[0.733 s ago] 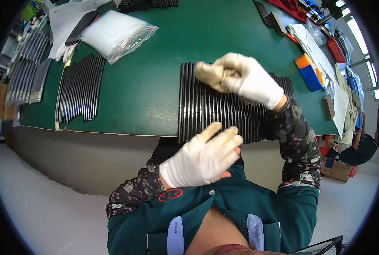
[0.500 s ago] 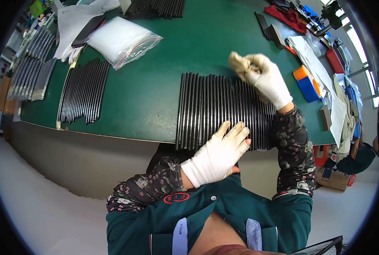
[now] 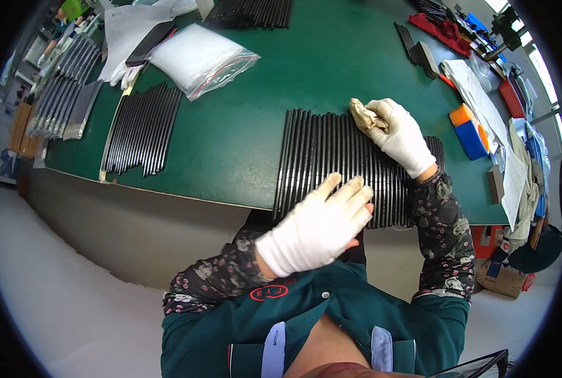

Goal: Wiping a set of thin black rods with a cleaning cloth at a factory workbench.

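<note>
A row of slim, glossy black rods (image 3: 322,151) lies side by side on the green tabletop (image 3: 230,145), along its near edge, right in front of the person. The white-gloved left hand (image 3: 318,230) is spread over the row's near part, fingers extended and gripping nothing — from here I can't tell whether the fingertips touch. The white-gloved right hand (image 3: 395,129) is closed on a crumpled beige wad, cloth by its look (image 3: 365,119), at the row's far ends. The rods look stiff and smooth, probably light singly but weighty together, and apt to roll; I'd lift one near its middle, or squeeze several from both sides — gently, as that gloss may scratch. Left of the row lies a second bundle of thin black rods (image 3: 143,129).
</note>
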The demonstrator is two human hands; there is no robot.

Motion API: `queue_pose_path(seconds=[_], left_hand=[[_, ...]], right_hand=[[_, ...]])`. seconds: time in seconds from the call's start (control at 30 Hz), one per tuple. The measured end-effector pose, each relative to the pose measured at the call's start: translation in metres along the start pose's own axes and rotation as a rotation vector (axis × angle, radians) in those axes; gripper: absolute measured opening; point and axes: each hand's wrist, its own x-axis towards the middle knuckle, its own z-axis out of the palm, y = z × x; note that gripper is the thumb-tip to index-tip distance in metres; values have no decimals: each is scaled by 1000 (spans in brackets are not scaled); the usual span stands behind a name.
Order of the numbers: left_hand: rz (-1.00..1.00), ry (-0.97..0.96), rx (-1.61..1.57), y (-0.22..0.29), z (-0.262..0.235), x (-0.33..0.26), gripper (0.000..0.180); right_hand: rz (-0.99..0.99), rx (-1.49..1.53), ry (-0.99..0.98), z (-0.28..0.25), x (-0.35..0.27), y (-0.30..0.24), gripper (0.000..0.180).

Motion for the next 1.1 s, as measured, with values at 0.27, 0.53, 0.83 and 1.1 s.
queue_pose_path(seconds=[0.27, 0.53, 0.83, 1.1], left_hand=[[-62, 52, 87, -42, 3, -71, 66], [76, 32, -10, -37, 11, -60, 67], [-28, 242, -16, -27, 32, -62, 21], [63, 262, 66, -35, 34, -59, 25]], right_hand=[[-68, -157, 38, 1, -1, -3, 25], [-57, -158, 18, -1, 0, -6, 23], [-655, 61, -373, 15, -6, -91, 16], [-679, 186, -227, 41, 25, -79, 12]])
